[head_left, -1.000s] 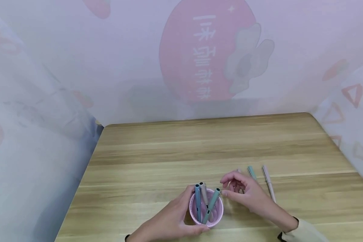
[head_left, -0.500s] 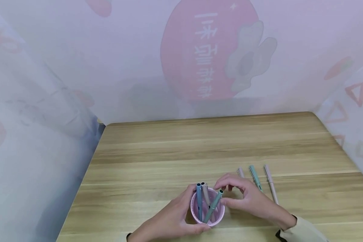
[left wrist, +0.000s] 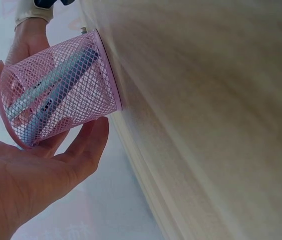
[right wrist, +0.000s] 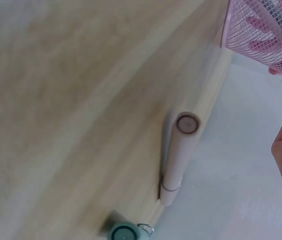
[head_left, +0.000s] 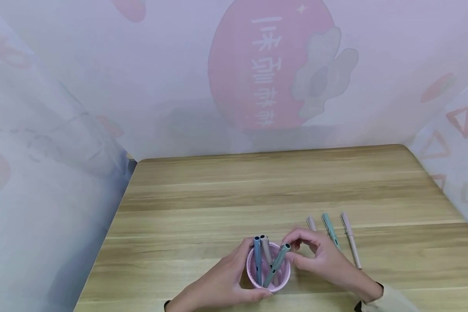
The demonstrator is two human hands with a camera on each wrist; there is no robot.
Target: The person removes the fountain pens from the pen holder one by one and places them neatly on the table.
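A pink mesh cup stands near the table's front edge with three pens upright in it: a blue pen, a beige pen and a green pen. My left hand grips the cup from the left, thumb in front and fingers behind; the left wrist view shows the cup resting in that hand. My right hand is at the cup's right, with index finger and thumb pinching the green pen's top end. The right wrist view shows only the cup's edge and a curled finger.
Three more pens lie side by side on the wooden table right of the cup: a pale pen partly under my right hand, a teal pen and a pink pen. Printed fabric walls close in the table's back and sides.
My right hand has shifted slightly left and closed its fingertips round the green pen's top. The left hand and the cup have stayed put.
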